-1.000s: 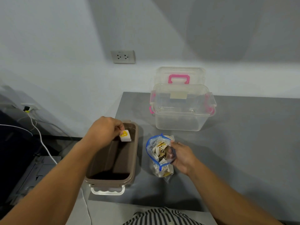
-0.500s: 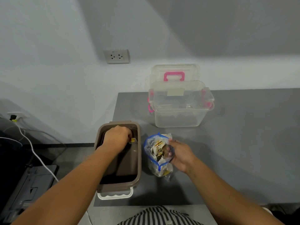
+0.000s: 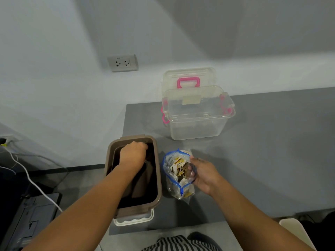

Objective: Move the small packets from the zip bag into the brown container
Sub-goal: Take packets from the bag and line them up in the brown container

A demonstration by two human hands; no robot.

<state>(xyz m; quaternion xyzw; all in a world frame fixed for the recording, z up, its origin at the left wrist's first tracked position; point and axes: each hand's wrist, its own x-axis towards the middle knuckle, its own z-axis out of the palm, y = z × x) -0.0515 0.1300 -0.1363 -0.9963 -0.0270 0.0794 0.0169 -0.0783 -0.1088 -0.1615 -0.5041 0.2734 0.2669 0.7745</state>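
The brown container [image 3: 159, 178] stands at the grey table's left edge. My left hand [image 3: 133, 154] is lowered inside its far end with the fingers curled downward. The small packet it pinched a moment ago is hidden under them. Right of the container stands the clear zip bag [image 3: 170, 178] with a blue seal, its mouth open. Several small white and yellow packets [image 3: 178, 164] fill it. My right hand [image 3: 204, 174] grips the bag's right edge, thumb inside the mouth, holding it upright.
A clear plastic box [image 3: 195, 122] with pink latches and its lid tipped back stands behind the bag. A white lid [image 3: 134, 219] sticks out under the container's near end. The table [image 3: 262, 151] stretches right. A white cable [image 3: 32, 182] hangs off to the left.
My left hand carried the yellow-marked packet from above the container's rim down into the container, and the packet has dropped out of sight. My right hand and the bag stayed put.
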